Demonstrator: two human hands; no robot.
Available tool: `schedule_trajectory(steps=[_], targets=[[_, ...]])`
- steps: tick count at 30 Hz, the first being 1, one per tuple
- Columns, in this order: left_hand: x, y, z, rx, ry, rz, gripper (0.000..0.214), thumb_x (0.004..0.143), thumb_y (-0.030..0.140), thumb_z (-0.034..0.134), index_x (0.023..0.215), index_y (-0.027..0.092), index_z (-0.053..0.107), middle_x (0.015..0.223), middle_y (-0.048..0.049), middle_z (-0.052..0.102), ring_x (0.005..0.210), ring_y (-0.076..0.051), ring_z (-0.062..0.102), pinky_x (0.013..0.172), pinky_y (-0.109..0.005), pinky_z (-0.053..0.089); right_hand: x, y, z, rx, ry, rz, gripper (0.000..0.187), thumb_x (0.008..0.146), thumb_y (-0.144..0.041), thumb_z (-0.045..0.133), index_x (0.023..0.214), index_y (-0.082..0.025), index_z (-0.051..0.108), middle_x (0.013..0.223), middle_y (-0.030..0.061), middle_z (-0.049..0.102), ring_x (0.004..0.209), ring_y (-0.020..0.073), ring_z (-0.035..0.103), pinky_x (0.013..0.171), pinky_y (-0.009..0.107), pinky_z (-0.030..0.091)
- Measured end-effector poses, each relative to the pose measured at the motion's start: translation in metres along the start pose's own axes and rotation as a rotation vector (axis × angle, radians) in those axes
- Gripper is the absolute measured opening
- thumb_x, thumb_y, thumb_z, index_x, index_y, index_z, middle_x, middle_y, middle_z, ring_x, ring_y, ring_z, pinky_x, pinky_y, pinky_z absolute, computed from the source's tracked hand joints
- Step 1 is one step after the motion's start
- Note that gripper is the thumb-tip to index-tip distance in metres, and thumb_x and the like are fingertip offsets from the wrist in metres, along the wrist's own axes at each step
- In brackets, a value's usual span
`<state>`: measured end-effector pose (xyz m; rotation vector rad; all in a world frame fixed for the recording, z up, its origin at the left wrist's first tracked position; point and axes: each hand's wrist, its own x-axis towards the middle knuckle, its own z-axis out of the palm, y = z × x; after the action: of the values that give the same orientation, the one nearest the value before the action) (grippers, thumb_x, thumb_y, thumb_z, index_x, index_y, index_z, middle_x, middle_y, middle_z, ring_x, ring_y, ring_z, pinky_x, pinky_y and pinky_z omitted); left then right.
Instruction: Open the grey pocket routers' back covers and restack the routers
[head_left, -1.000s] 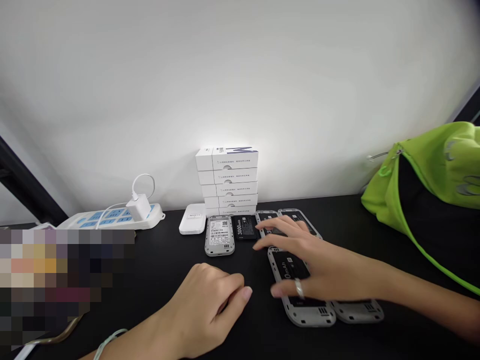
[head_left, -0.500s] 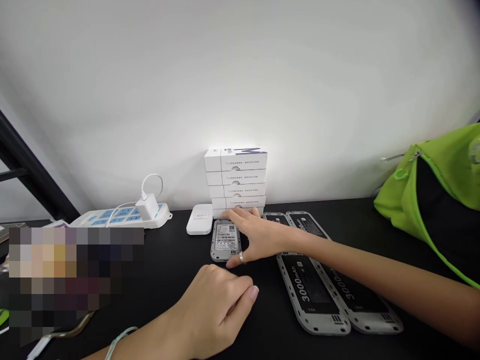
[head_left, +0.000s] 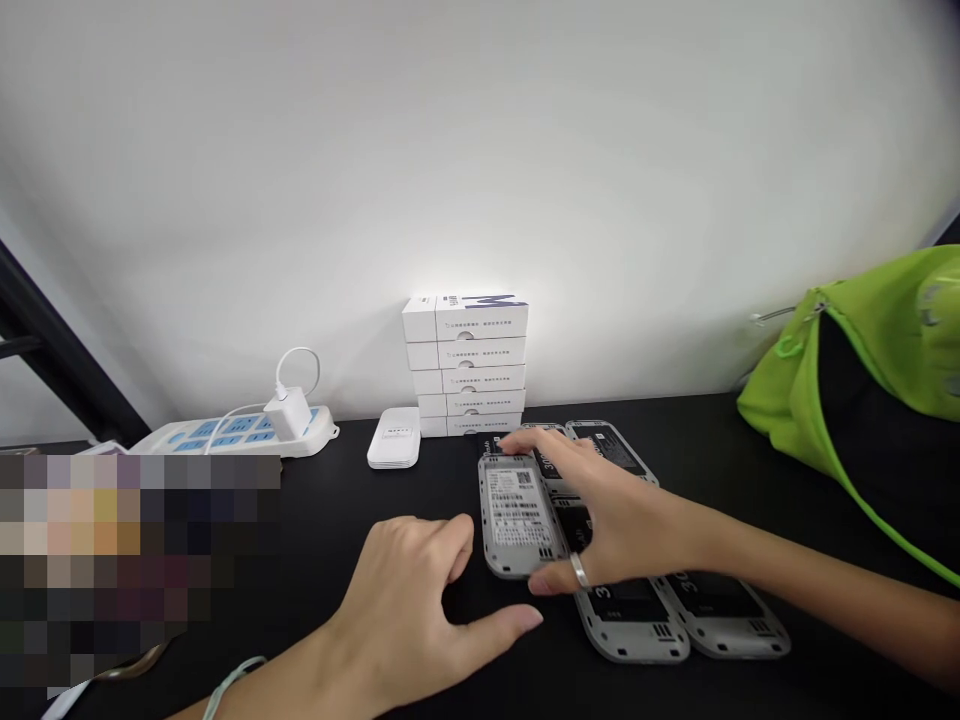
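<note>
My right hand [head_left: 600,515], a ring on its thumb, grips a grey open-backed device [head_left: 517,512] with a white label, fingers at its far end and thumb at its near end, lifting it above the black table [head_left: 315,540]. A black battery [head_left: 493,442] lies just behind it. My left hand [head_left: 420,600] hovers open beside the device, thumb and fingers spread, holding nothing. Under my right hand lie several more grey open devices with black batteries [head_left: 630,620], in two rows.
A stack of white boxes [head_left: 466,365] stands at the wall, a white cover [head_left: 393,438] to its left. A white power strip with a plugged charger [head_left: 240,430] lies at the left. A green bag [head_left: 862,370] sits at the right. A blurred patch covers the near left.
My right hand took hold of the labelled grey device and drew it nearer and to the right. My left hand opened from a loose fist, thumb spread.
</note>
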<state>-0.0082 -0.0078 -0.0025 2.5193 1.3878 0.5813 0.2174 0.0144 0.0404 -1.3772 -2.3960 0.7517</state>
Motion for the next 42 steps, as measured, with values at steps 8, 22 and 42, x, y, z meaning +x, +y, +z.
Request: schedule_trajectory(steps=[8, 22, 42], targets=[[0.004, 0.002, -0.003, -0.041, -0.071, 0.043, 0.063, 0.059, 0.074, 0.070, 0.065, 0.020, 0.038, 0.057, 0.0054, 0.045, 0.048, -0.011, 0.037, 0.048, -0.025, 0.021, -0.007, 0.004, 0.006, -0.024, -0.117, -0.109, 0.093, 0.066, -0.058, 0.075, 0.142, -0.026, 0.032, 0.139, 0.0093, 0.041, 0.130, 0.0357, 0.033, 0.110, 0.056, 0.026], [0.003, 0.003, -0.004, -0.027, -0.123, 0.009, 0.054, 0.063, 0.065, 0.070, 0.064, 0.020, 0.040, 0.061, 0.0044, 0.049, 0.050, -0.012, 0.039, 0.050, -0.027, 0.022, 0.047, 0.027, -0.019, -0.279, 0.011, -0.010, 0.065, 0.079, -0.053, 0.063, 0.133, -0.024, 0.043, 0.130, 0.0124, 0.055, 0.113, 0.0373, 0.048, 0.086, 0.048, 0.044], [0.002, 0.002, -0.003, 0.004, -0.125, 0.073, 0.058, 0.065, 0.067, 0.068, 0.059, 0.020, 0.034, 0.057, 0.0040, 0.046, 0.049, -0.012, 0.034, 0.050, -0.027, 0.019, 0.055, 0.024, -0.005, -0.167, 0.123, -0.026, 0.063, 0.069, -0.044, 0.073, 0.122, -0.022, 0.046, 0.120, 0.0127, 0.060, 0.113, 0.0335, 0.053, 0.091, 0.048, 0.043]])
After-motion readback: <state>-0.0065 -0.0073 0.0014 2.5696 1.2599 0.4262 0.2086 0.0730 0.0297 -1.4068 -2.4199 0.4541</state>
